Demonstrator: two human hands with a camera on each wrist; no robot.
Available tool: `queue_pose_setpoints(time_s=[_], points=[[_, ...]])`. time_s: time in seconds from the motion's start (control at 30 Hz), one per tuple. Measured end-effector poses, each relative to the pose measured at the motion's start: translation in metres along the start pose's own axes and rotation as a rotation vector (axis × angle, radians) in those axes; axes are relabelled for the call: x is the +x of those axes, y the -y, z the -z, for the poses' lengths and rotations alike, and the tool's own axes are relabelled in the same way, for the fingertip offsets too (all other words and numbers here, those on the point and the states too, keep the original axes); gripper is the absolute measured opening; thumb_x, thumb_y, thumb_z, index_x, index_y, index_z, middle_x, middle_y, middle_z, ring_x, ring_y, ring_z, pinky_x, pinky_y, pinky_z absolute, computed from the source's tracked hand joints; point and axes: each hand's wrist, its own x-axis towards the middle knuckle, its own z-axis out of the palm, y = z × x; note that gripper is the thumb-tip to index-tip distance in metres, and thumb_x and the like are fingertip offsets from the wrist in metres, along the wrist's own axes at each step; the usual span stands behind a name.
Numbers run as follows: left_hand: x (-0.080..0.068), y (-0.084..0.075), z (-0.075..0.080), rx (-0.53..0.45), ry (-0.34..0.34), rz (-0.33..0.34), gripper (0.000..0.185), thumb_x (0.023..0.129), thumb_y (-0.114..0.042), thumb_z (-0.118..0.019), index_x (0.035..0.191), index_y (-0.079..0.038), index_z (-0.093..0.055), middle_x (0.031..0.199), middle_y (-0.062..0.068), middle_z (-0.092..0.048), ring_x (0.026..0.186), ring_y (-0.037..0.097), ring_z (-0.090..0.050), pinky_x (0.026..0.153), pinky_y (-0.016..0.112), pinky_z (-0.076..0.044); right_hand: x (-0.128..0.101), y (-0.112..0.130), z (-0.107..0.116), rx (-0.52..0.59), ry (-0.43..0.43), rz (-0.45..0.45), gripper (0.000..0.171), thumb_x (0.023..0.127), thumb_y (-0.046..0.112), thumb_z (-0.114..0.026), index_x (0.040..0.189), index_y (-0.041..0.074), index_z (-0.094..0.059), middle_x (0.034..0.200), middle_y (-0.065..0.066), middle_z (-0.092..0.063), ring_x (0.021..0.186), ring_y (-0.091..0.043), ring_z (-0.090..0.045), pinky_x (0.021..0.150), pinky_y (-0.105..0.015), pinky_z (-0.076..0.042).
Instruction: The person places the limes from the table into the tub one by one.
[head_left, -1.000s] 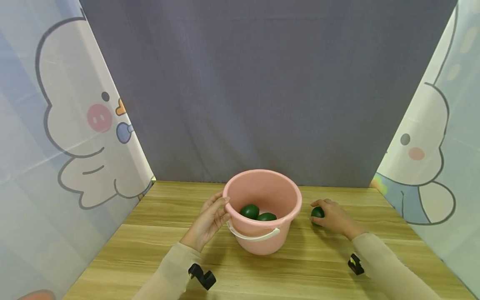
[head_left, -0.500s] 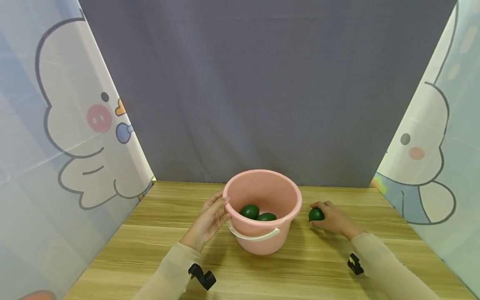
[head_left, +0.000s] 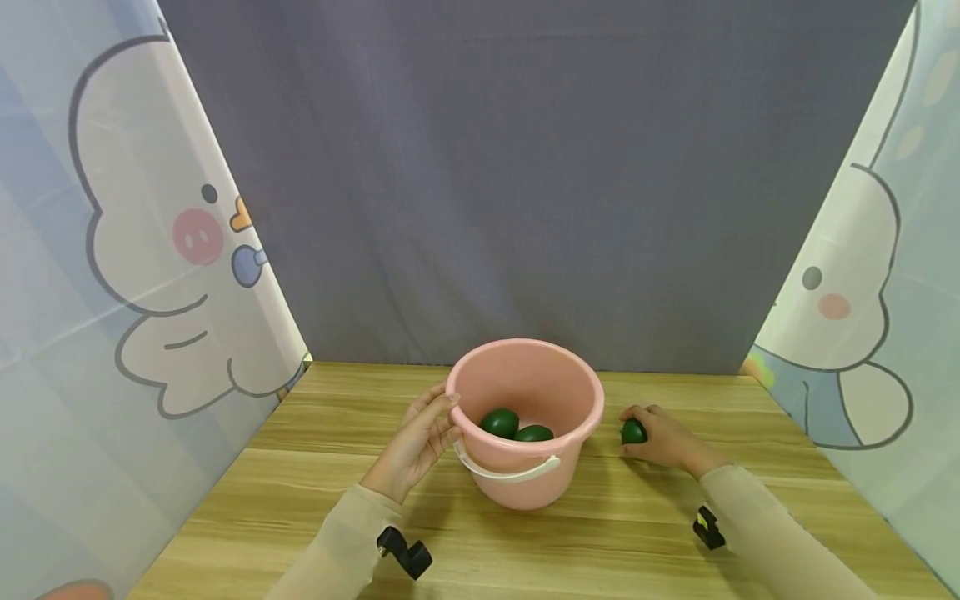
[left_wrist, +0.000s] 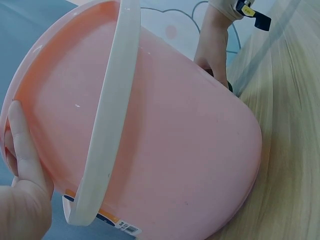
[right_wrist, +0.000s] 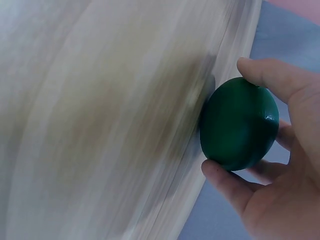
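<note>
A pink bucket (head_left: 517, 475) with a white handle (head_left: 510, 477) stands upright on the wooden table. Two smooth dark green egg-shaped objects, a left one (head_left: 499, 422) and a right one (head_left: 534, 433), lie inside it. My left hand (head_left: 412, 442) grips the bucket's left rim, its thumb showing on the outside in the left wrist view. Right of the bucket, my right hand (head_left: 667, 437) holds a third dark green egg-shaped object (right_wrist: 239, 124) between thumb and fingertips. That object sits right at the tabletop, and part of it is hidden by the hand in the head view.
The wood-grain table (head_left: 300, 500) reaches back to a dark grey curtain (head_left: 517, 167). Cartoon-printed cloths, a left one (head_left: 150, 250) and a right one (head_left: 847, 333), hang at the sides. Each sleeve carries a black wrist mount; the left mount (head_left: 405, 552) juts over the table.
The right hand and its green object have shifted only slightly, staying beside the bucket. My left hand and the bucket have not moved.
</note>
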Motion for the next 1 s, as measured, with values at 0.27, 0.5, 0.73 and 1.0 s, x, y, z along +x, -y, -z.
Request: queue_pose_setpoints(time_s=[0.27, 0.5, 0.73, 1.0], points=[[-0.001, 0.000, 0.000, 0.001, -0.005, 0.004, 0.046, 0.097, -0.007, -0.059, 0.141, -0.005, -0.043, 0.106, 0.007, -0.057, 0.072, 0.008, -0.061, 0.062, 0.014, -0.057, 0.000, -0.006, 0.000, 0.015, -0.009, 0.031, 0.053, 0.082, 0.027, -0.084, 0.120, 0.000, -0.060, 0.108, -0.024, -0.057, 0.089, -0.033, -0.059, 0.068, -0.045, -0.058], [0.000, 0.000, 0.002, 0.002, -0.004, 0.009, 0.046, 0.098, -0.008, -0.059, 0.141, -0.006, -0.043, 0.108, 0.008, -0.057, 0.073, 0.009, -0.062, 0.063, 0.015, -0.058, -0.003, -0.009, 0.003, 0.031, -0.017, 0.038, 0.052, 0.081, 0.027, -0.084, 0.119, 0.000, -0.060, 0.108, -0.025, -0.056, 0.088, -0.032, -0.059, 0.069, -0.046, -0.058], [-0.001, -0.001, 0.000, 0.003, 0.002, 0.001, 0.047, 0.098, -0.008, -0.058, 0.142, -0.004, -0.041, 0.108, 0.007, -0.057, 0.073, 0.008, -0.061, 0.064, 0.015, -0.058, -0.004, -0.010, 0.009, 0.051, -0.023, 0.038, 0.054, 0.083, 0.023, -0.083, 0.124, -0.001, -0.058, 0.112, -0.029, -0.053, 0.090, -0.034, -0.061, 0.071, -0.049, -0.058], [-0.002, -0.001, 0.001, 0.012, 0.007, 0.004, 0.048, 0.098, -0.008, -0.058, 0.143, -0.004, -0.040, 0.111, 0.008, -0.056, 0.074, 0.008, -0.062, 0.064, 0.014, -0.058, -0.008, -0.007, 0.015, 0.073, -0.024, 0.018, 0.053, 0.084, 0.021, -0.081, 0.126, -0.002, -0.058, 0.116, -0.032, -0.051, 0.092, -0.036, -0.061, 0.072, -0.050, -0.059]])
